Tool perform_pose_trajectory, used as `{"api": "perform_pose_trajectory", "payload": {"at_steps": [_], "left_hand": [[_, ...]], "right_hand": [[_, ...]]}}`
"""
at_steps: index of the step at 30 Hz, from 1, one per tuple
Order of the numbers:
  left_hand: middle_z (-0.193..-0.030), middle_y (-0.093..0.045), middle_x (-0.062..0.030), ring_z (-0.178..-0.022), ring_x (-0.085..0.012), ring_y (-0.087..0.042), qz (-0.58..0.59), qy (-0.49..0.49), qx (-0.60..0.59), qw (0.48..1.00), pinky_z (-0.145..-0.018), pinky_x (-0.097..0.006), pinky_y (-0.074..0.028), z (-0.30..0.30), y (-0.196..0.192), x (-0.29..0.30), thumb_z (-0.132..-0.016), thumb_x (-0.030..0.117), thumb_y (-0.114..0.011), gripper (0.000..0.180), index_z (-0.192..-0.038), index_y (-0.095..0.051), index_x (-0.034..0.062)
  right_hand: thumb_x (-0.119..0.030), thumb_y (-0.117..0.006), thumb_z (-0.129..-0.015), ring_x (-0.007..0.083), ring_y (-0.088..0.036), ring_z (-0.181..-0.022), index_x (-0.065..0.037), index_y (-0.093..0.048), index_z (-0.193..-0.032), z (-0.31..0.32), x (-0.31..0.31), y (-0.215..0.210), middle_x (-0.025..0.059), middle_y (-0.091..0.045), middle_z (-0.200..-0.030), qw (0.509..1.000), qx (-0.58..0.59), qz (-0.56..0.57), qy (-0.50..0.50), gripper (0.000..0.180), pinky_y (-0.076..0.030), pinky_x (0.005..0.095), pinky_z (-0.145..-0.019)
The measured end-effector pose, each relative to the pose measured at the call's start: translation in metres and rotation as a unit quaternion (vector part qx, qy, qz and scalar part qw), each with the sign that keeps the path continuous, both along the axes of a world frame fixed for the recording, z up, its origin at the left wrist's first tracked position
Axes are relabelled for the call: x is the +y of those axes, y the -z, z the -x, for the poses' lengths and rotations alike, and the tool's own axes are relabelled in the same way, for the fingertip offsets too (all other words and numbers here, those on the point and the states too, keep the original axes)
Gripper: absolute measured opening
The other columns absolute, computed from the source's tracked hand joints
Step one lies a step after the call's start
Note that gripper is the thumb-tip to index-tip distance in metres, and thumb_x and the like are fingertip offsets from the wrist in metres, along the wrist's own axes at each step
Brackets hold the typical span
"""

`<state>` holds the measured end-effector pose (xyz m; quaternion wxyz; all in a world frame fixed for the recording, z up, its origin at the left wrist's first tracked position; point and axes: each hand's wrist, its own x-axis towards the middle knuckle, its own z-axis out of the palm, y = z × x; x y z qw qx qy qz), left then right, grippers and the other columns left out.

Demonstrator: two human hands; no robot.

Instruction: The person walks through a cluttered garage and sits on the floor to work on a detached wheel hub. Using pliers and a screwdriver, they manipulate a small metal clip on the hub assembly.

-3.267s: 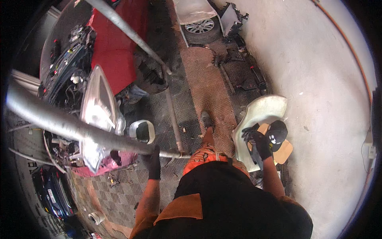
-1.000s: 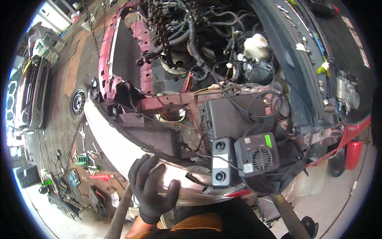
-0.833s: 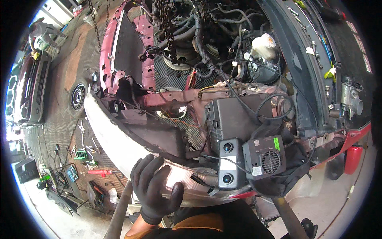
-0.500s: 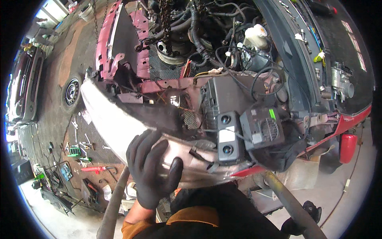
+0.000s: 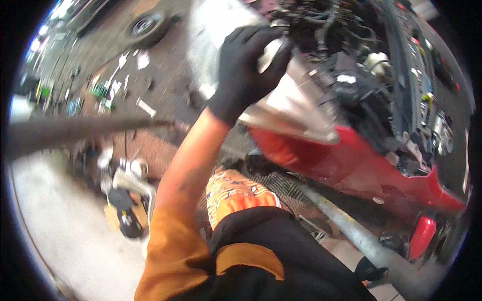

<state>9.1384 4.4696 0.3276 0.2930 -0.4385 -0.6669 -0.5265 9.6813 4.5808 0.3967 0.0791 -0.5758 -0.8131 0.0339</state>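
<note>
A large clear-lensed headlight (image 5: 288,100) lies along the front of the red fender (image 5: 321,155), blurred by motion. Across its top is my left hand (image 5: 246,67) in a black glove. Its fingers curl over the lamp and its thumb reaches round to the right, with pale lens showing between them. Low on the right, my right hand (image 5: 371,269), also black-gloved, is beside a grey metal pole (image 5: 346,226). The pole and the blur hide most of its fingers, so its grip is unclear.
The open engine bay (image 5: 346,30) holds hoses and black housings. Another pole (image 5: 85,131) crosses the left side. A loose wheel (image 5: 146,26) and scattered tools (image 5: 113,88) lie on the floor. A red rounded part (image 5: 423,237) is by the fender's rear end.
My view has swung, so the headlight and my left hand appear higher and the fender and floor show more. My left hand stays on the headlight; my right hand remains beside the pole.
</note>
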Motion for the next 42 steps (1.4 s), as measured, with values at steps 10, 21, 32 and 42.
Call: {"api": "perform_pose_trajectory", "payload": {"at_steps": [10, 21, 32, 42], "left_hand": [[-0.104, -0.066, -0.0152, -0.098, -0.0319, -0.061, -0.006, -0.187, -0.356, 0.915, -0.086, -0.043, -0.047, -0.205, 0.233, -0.168, -0.084, 0.020, -0.071, 0.030, -0.107, -0.065, 0.0030], [-0.087, -0.069, -0.0094, -0.083, -0.0127, -0.062, -0.162, -0.215, -0.617, 0.740, -0.076, -0.028, -0.049, -0.319, 0.332, -0.291, -0.091, 0.013, -0.066, 0.019, -0.100, -0.066, -0.0038], [-0.093, -0.066, -0.0036, -0.083, -0.0092, -0.059, -0.319, -0.172, -0.784, 0.505, -0.075, -0.025, -0.047, -0.276, 0.475, -0.276, -0.095, 0.011, -0.061, 0.022, -0.106, -0.065, -0.0063], [-0.113, -0.065, -0.0166, -0.107, -0.0204, -0.061, -0.230, -0.250, -0.811, 0.476, -0.094, -0.031, -0.045, -0.269, 0.582, -0.237, -0.095, 0.010, -0.054, 0.030, -0.117, -0.061, -0.0091]], "right_hand": [[-0.041, -0.065, -0.088, 0.0379, -0.057, -0.115, -0.004, -0.060, -0.126, -0.042, 0.035, 0.128, 0.0231, -0.060, -0.126, 0.791, -0.184, 0.382, -0.442, 0.053, -0.045, 0.0428, -0.100], [-0.021, -0.062, -0.091, 0.0316, -0.058, -0.119, 0.001, -0.054, -0.131, 0.193, -0.118, 0.265, 0.0220, -0.056, -0.134, 0.629, -0.196, 0.404, -0.635, 0.046, -0.044, 0.0380, -0.100], [-0.020, -0.067, -0.086, 0.0321, -0.066, -0.091, -0.002, -0.062, -0.117, 0.236, -0.219, 0.489, 0.0179, -0.066, -0.102, 0.598, -0.157, 0.549, -0.563, 0.036, -0.051, 0.0404, -0.080], [-0.014, -0.058, -0.090, 0.0201, -0.062, -0.080, -0.007, -0.064, -0.102, 0.202, -0.269, 0.655, 0.0066, -0.065, -0.091, 0.627, -0.133, 0.695, -0.327, 0.015, -0.051, 0.0330, -0.072]]}}
